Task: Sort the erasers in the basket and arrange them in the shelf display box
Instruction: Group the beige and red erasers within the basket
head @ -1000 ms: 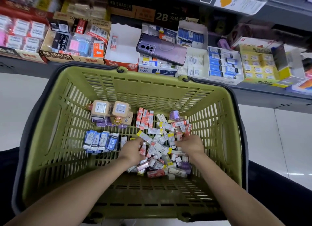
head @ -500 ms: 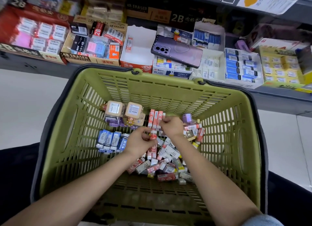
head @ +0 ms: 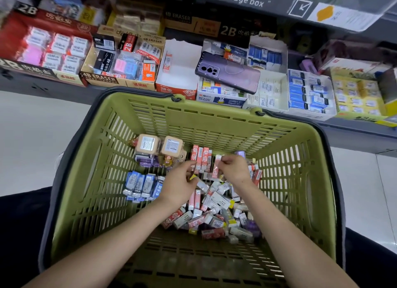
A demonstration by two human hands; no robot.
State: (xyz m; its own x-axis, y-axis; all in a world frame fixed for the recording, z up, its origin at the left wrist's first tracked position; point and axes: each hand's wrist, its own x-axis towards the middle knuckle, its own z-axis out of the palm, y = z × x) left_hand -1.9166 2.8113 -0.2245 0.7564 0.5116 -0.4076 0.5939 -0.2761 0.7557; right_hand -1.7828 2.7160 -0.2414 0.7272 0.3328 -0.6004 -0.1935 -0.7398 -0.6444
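Over the olive-green slotted plastic basket (head: 285, 180), your right hand (head: 234, 171) pinches a slim red-and-white paper-sleeved eraser (head: 216, 167).
Its long axis runs away from you, parallel with the upright red row (head: 200, 155) just left; your left hand (head: 179, 183) hovers loosely curled beside it.

left hand (head: 179, 183) curled, right hand (head: 235, 169) pinching

Both hands (head: 233, 169) sort erasers (head: 214, 210) inside the green basket (head: 193, 120).

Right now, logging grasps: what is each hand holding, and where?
Right hand pinches a red eraser by its top end; left hand grips nothing visible.
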